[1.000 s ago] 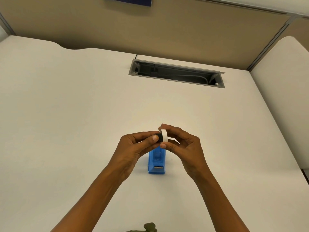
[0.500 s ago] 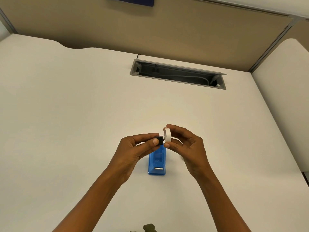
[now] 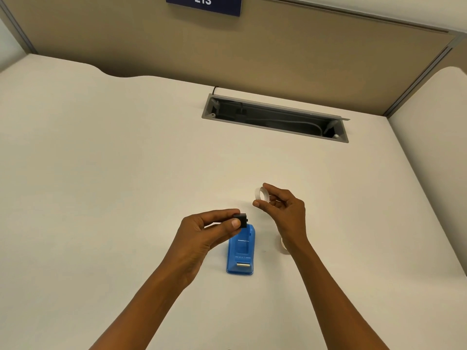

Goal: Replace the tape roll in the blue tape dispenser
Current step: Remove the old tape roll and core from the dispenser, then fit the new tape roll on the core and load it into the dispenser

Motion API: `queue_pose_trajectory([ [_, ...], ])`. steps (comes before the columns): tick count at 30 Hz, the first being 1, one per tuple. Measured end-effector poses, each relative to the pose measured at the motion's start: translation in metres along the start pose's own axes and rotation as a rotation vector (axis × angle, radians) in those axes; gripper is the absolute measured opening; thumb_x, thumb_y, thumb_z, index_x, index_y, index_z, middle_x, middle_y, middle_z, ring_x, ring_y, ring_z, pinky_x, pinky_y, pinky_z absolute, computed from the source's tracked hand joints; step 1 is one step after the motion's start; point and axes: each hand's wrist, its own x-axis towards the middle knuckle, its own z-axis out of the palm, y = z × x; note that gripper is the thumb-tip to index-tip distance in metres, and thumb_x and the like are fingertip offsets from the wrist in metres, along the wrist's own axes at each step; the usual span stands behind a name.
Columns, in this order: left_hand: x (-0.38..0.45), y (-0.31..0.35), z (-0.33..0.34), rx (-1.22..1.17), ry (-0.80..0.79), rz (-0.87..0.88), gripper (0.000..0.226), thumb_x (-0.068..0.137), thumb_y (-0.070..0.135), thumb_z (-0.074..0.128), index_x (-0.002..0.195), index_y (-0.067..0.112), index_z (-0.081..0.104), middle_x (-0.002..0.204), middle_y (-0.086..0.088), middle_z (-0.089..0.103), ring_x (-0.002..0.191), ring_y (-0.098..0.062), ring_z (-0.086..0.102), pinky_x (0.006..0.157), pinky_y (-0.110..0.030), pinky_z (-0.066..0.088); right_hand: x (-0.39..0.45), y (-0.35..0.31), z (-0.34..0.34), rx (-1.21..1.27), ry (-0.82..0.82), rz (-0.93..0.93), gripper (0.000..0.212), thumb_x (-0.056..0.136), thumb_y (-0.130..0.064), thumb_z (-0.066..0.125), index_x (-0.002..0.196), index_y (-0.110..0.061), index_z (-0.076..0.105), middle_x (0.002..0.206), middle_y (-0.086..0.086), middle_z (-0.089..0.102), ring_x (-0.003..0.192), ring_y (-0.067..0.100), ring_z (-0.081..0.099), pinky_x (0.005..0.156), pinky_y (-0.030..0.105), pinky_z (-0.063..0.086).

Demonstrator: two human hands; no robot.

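Observation:
The blue tape dispenser (image 3: 241, 251) lies on the white desk (image 3: 113, 185), its roll bay open and without a roll. My left hand (image 3: 204, 233) pinches a small black spool hub (image 3: 241, 219) just above the dispenser's far end. My right hand (image 3: 283, 208) pinches a white tape ring (image 3: 262, 193) between thumb and forefinger, up and to the right of the dispenser. A second pale roll (image 3: 283, 245) lies on the desk, mostly hidden behind my right wrist.
A grey cable trough (image 3: 275, 118) with wires inside is sunk into the desk at the back. A tan partition (image 3: 303, 54) with a blue "213" sign (image 3: 204, 3) rises behind it. Another desk (image 3: 434, 122) adjoins on the right.
The black hub and the white ring were together a second ago; now they are apart. My right hand has carried the ring right and away, while my left keeps the hub.

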Motion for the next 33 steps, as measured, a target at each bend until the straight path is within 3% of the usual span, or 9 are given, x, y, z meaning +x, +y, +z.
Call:
queue_pose_trajectory([
  [10,0.006,0.000,-0.003,0.015,0.048,0.010,0.035,0.059,0.033,0.076,0.093,0.025,0.075,0.093,0.002,0.076,0.091,-0.013,0.070,0.070,-0.014,0.053,0.028,0.021,0.031,-0.182,-0.062,-0.012,0.057,0.066,-0.013,0.083,0.119,-0.017,0.062,0.103,-0.006,0.063,0.086,0.003,0.058,0.071,-0.001,0.043],
  [19,0.010,-0.001,-0.006,0.044,0.073,0.009,0.035,0.057,0.037,0.076,0.091,0.028,0.075,0.092,0.005,0.076,0.092,-0.010,0.070,0.068,-0.013,0.052,0.034,0.037,0.041,-0.229,-0.078,-0.006,0.053,0.068,-0.009,0.081,0.117,-0.015,0.062,0.115,0.002,0.066,0.097,0.011,0.058,0.082,0.009,0.043],
  [33,0.012,-0.002,-0.008,0.042,0.092,0.008,0.032,0.059,0.034,0.076,0.091,0.027,0.075,0.092,0.005,0.076,0.090,-0.009,0.070,0.068,-0.013,0.052,0.034,0.041,0.043,-0.260,-0.066,-0.013,0.052,0.069,-0.011,0.081,0.116,-0.018,0.062,0.114,-0.002,0.064,0.095,0.007,0.056,0.079,0.004,0.038],
])
